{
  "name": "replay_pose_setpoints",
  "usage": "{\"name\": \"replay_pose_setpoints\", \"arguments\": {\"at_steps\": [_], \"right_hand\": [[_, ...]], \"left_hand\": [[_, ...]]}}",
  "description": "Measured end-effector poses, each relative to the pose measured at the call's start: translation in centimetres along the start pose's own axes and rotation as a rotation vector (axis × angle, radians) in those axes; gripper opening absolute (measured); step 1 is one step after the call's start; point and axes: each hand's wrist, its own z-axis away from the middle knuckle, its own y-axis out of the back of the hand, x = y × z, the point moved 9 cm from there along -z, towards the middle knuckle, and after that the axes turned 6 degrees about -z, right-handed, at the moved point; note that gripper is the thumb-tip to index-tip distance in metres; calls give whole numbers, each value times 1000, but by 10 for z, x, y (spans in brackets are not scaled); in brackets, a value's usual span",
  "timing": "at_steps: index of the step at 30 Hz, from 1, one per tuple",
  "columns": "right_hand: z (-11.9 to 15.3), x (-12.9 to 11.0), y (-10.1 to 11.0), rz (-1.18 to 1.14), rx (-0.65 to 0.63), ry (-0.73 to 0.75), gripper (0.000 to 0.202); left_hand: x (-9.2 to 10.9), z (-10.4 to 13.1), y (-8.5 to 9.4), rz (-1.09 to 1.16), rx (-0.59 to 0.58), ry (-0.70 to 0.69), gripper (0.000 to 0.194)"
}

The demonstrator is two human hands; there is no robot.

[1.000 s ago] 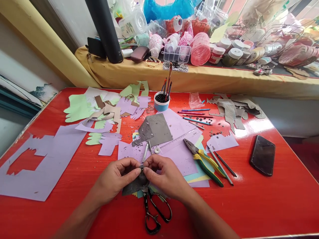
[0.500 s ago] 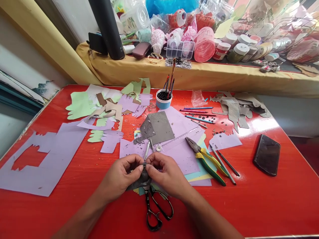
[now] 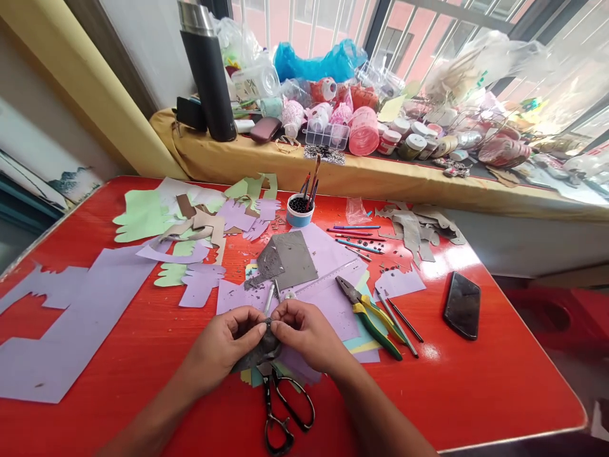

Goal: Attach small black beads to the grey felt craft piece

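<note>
Both hands meet at the front middle of the table over a small dark grey piece (image 3: 259, 353), which looks like soft sheet material. My left hand (image 3: 233, 339) pinches it from the left between thumb and fingers. From the right, my right hand (image 3: 304, 333) pinches the same piece, its fingertips touching the left ones. The exact spot between the fingertips is hidden. Just below lie black-handled scissors (image 3: 285, 406). Beyond the hands are a craft knife (image 3: 269, 299), a grey sheet (image 3: 295, 259) with a rough, crumbly corner, and purple paper (image 3: 328, 247).
Pliers (image 3: 368, 314) with green-yellow handles lie to the right, beside thin rods (image 3: 404, 324) and a phone (image 3: 462, 306). A small tub (image 3: 299, 218) of black beads holds brushes. Paper cut-outs (image 3: 143, 212) cover the left. A flask (image 3: 207, 82) stands on the cluttered sill.
The view has tilted up and shifted right, so more of the window shows and table things sit lower and further left. Both hands keep their pinch on the dark grey piece.
</note>
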Motion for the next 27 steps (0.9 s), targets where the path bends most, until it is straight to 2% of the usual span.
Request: {"name": "replay_pose_setpoints", "arguments": {"at_steps": [6,10,14,17,22,27], "right_hand": [[6,-3,1,23,4,-18,28],[17,4,12,67,42,-33,34],[32,8,35,184,131,-48,31],[40,5,47,265,175,-64,26],[42,-8,48,456,198,-37,13],[38,-17,47,574,205,14,10]], "left_hand": [[8,2,-5,-33,-18,-58,42],[15,6,-11,-132,-53,-100,40],[25,12,5,-245,82,-172,36],[29,16,13,-314,123,-185,35],[40,14,15,-572,155,-236,27],[60,-2,6,-912,202,-350,21]]}}
